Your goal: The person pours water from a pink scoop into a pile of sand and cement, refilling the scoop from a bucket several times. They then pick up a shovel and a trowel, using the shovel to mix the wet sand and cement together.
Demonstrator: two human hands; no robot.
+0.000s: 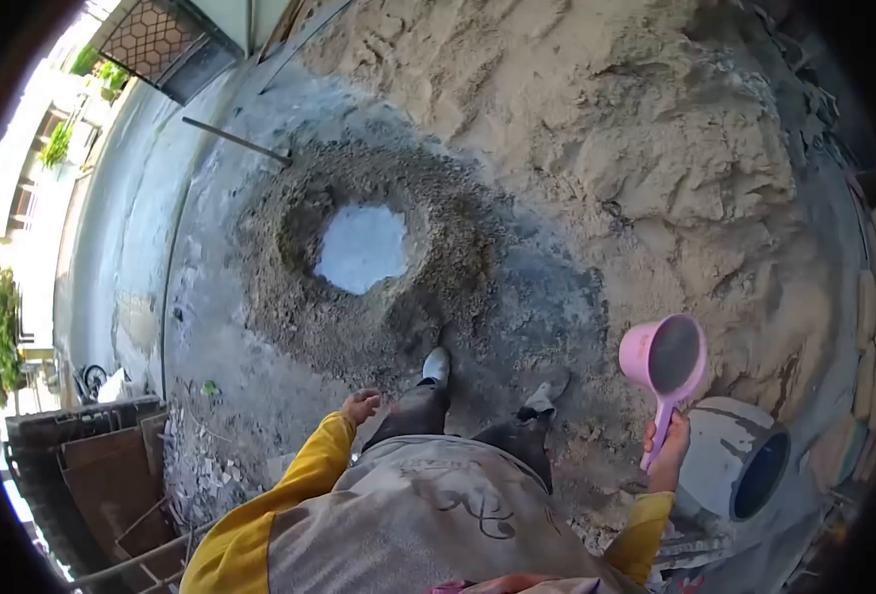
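Note:
My right hand (pixel 668 450) is wrapped round the handle of a pink water dipper (pixel 637 354), holding it up at the right. The inside of its bowl looks grey. Just beside that hand is a white, stained bucket (pixel 720 450) with a dark blue inside. My left hand (pixel 361 407) hangs near my left thigh, fingers loosely apart, with nothing in it. Ahead of my feet lies a ring of damp grey-brown mortar mix (pixel 448 233), and a pale pool of liquid (pixel 361 247) fills its hollow.
A large sand heap (pixel 656 168) spreads across the far right. One long handle (pixel 237 141) reaches from the ring's far left edge over the concrete floor (pixel 200 327). Dark boards (pixel 111 475) stand at the lower left, and stacked blocks (pixel 872 327) line the right edge.

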